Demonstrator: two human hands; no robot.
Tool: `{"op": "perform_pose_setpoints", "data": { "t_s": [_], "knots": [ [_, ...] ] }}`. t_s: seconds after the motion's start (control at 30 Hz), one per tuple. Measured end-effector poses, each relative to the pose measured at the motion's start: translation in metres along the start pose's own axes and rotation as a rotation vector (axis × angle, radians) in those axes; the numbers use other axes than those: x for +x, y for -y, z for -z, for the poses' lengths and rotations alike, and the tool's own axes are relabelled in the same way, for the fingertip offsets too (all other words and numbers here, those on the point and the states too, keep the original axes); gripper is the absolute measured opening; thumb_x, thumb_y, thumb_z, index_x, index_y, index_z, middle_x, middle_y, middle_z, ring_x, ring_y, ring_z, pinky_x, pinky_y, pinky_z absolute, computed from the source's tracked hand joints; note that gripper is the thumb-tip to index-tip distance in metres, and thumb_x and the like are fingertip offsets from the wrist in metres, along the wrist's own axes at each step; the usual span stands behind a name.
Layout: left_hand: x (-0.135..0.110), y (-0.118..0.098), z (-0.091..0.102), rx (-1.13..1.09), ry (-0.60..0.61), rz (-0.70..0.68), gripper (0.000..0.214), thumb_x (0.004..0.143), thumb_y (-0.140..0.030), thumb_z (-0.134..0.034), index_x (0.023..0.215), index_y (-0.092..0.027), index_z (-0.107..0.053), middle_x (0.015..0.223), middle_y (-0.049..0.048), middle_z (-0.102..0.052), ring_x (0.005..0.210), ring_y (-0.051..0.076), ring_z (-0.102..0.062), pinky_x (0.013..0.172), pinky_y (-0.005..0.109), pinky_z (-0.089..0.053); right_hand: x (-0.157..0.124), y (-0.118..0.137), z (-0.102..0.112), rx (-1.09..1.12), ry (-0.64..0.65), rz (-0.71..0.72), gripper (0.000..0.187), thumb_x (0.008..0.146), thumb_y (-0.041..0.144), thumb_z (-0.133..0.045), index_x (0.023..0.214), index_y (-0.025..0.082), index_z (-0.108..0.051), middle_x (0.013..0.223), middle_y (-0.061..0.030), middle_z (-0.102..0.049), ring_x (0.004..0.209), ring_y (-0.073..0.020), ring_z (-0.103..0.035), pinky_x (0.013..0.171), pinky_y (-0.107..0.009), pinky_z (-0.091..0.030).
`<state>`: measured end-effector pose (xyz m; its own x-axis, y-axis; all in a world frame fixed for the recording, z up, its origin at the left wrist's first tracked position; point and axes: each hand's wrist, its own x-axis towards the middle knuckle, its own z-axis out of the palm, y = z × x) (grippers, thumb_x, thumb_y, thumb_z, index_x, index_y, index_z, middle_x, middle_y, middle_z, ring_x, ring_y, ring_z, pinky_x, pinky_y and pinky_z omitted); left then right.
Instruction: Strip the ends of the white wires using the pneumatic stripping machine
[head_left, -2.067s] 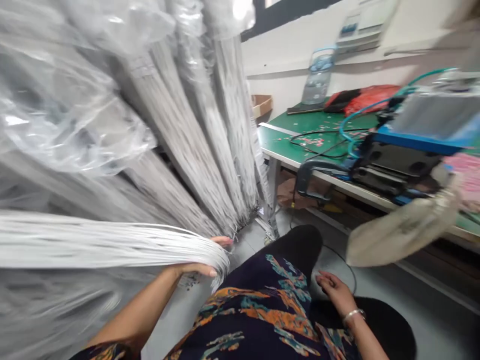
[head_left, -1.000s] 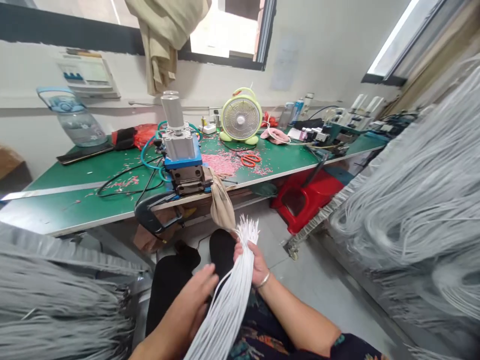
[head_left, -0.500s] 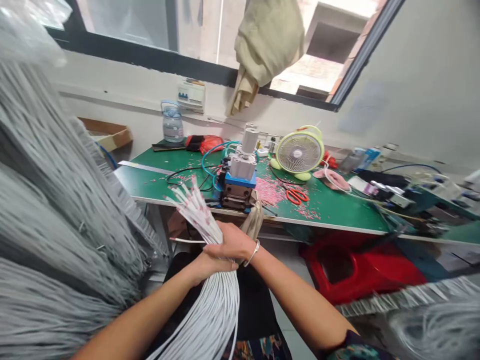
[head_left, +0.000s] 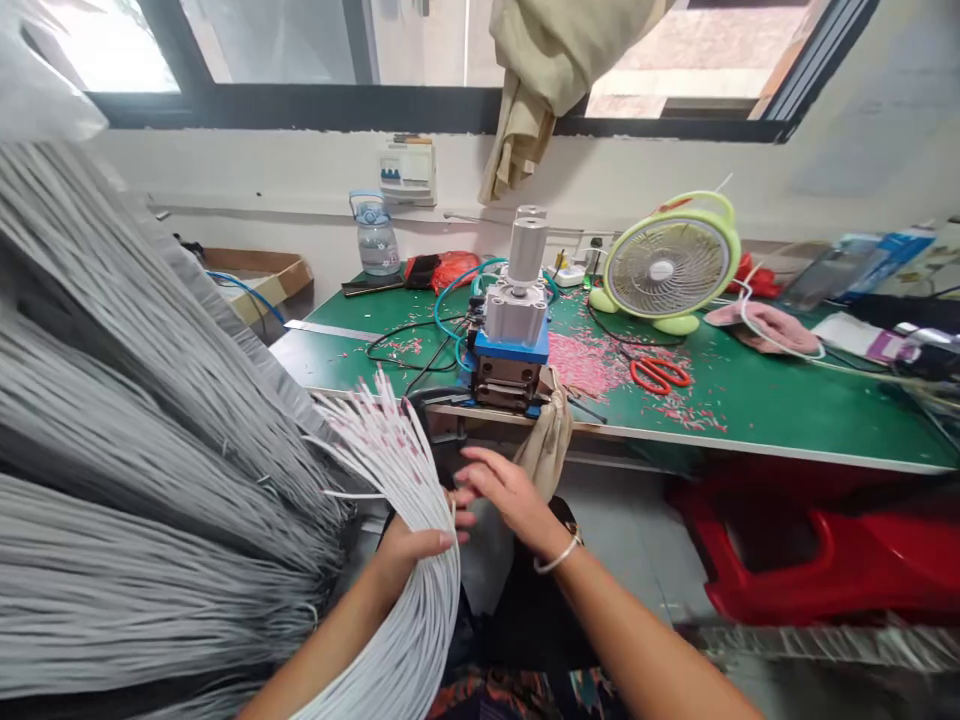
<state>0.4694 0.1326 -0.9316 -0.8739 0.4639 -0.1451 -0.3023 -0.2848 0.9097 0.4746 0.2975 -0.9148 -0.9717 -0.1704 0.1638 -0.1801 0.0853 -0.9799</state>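
Wire bundle (head_left: 409, 520) gripped in left hand (head_left: 409, 548); right hand (head_left: 504, 492) beside, spread.

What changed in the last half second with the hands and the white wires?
The right hand let go of the bundle of thin white wires and opened beside it, fingers spread. The left hand kept its grip on the bundle, whose tips still fan up and left.

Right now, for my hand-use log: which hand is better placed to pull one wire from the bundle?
Probably the right hand: it is open and free beside the bundle, which the left hand grips.
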Motion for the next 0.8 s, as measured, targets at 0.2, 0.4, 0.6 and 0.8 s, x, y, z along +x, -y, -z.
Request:
{"op": "perform_pose_setpoints", "data": {
  "t_s": [0.2, 0.4, 0.6, 0.8],
  "knots": [
    [0.004, -0.013, -0.009, 0.127, -0.073, -0.144, 0.051, 0.049, -0.027, -0.066, 0.098, -0.014, -0.061, 0.111, 0.0096, -0.059, 0.107, 0.032, -0.047, 0.090, 0.040, -0.036, -0.039, -0.018, -0.031, 0.287, 0.090, -0.159, 0.040, 0.084, 0.044, -0.037, 0.068, 0.012, -0.054, 0.055, -0.0003, -0.048, 0.049, -0.0088, -0.044, 0.047, -0.020, -0.035],
    [0.009, -0.008, -0.014, 0.080, -0.079, -0.025, 0.053, 0.056, -0.026, -0.066, 0.107, -0.015, -0.059, 0.103, 0.0098, -0.062, 0.083, 0.027, -0.059, 0.073, 0.038, -0.045, -0.026, -0.018, -0.030, 0.398, -0.109, -0.134, 0.037, 0.075, 0.047, -0.051, 0.063, 0.012, -0.055, 0.054, 0.0004, -0.047, 0.050, -0.0088, -0.043, 0.048, -0.020, -0.035],
    [0.015, -0.004, -0.011, -0.064, -0.155, 0.064, 0.036, 0.058, -0.016, -0.066, 0.093, -0.015, -0.065, 0.095, 0.0091, -0.066, 0.089, 0.024, -0.059, 0.081, 0.035, -0.043, -0.024, -0.021, -0.022, -0.053, -0.060, 0.007, 0.030, 0.081, 0.033, -0.044, 0.061, 0.013, -0.054, 0.055, 0.0008, -0.046, 0.052, -0.0085, -0.038, 0.050, -0.020, -0.029],
    [0.013, 0.004, -0.006, 0.040, -0.236, 0.098, 0.028, 0.055, -0.019, -0.069, 0.082, -0.013, -0.065, 0.076, 0.0066, -0.067, 0.074, 0.023, -0.063, 0.071, 0.035, -0.047, -0.028, -0.027, -0.010, -0.234, 0.020, -0.020, 0.026, 0.076, 0.026, -0.049, 0.056, 0.013, -0.057, 0.052, 0.0003, -0.049, 0.050, -0.0085, -0.040, 0.049, -0.020, -0.030]
  ]
}}
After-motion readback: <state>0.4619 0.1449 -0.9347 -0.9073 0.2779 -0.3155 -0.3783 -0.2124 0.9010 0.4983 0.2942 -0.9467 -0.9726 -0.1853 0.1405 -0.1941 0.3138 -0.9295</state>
